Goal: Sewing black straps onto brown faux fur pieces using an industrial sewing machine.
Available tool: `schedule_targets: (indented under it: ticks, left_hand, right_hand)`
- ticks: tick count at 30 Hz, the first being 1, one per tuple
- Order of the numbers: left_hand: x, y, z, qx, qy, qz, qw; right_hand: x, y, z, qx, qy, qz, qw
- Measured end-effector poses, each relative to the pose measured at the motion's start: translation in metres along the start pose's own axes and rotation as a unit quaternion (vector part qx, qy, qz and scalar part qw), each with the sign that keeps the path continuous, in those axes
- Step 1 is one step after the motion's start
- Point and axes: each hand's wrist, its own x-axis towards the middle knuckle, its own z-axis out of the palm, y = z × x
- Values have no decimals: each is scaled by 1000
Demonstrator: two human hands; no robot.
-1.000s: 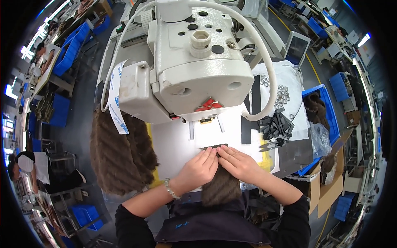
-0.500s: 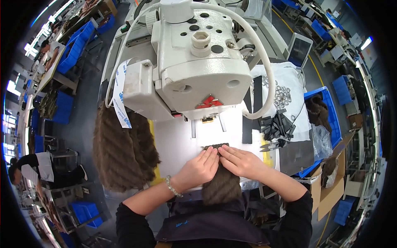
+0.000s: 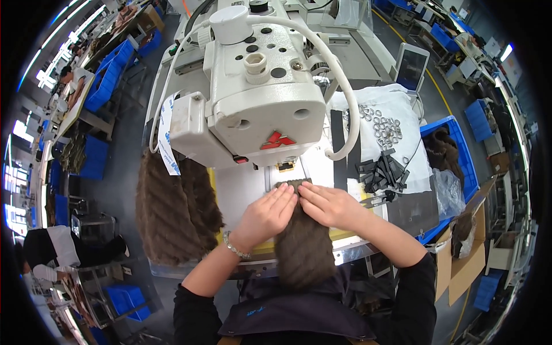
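Note:
A brown fur strip [image 3: 305,253] lies at the front of the white sewing machine bed, its near end hanging over the table edge toward my lap. My left hand [image 3: 267,214] and my right hand [image 3: 330,206] hold its far end, fingertips close together on top and fingers straight. My thumbs are hidden. Just beyond the fingertips is the machine's needle area [image 3: 285,167], under the large white sewing machine head [image 3: 270,115]. A beaded bracelet [image 3: 234,246] circles my left wrist.
A larger brown fur piece [image 3: 175,213] rests left. On the right are black strips [image 3: 384,172], metal rings [image 3: 386,129] on white cloth and dark snips [image 3: 376,200]. Beyond them stand a blue crate [image 3: 468,158], a cardboard box [image 3: 460,264] and a small screen [image 3: 411,68].
Both hands have moved forward toward the needle area, carrying the fur strip with them. More of the strip now lies flat on the machine bed. The view has shifted slightly.

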Motion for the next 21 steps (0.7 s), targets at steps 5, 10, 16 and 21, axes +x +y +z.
schedule_targets:
  ticks: [5, 10, 16, 21]
  left_hand:
    - [1, -19, 12, -15, 20, -58, 998]
    - [5, -26, 14, -22, 12, -65, 998]
    - [3, -30, 16, -11, 2, -49, 999]
    - [7, -33, 13, -1, -5, -43, 999]
  right_hand:
    - [16, 19, 18, 11, 17, -7, 1000]
    - [19, 24, 22, 18, 13, -6, 1000]
    - [18, 26, 29, 27, 32, 1, 999]
    - [9, 28, 39, 14, 33, 18, 999]
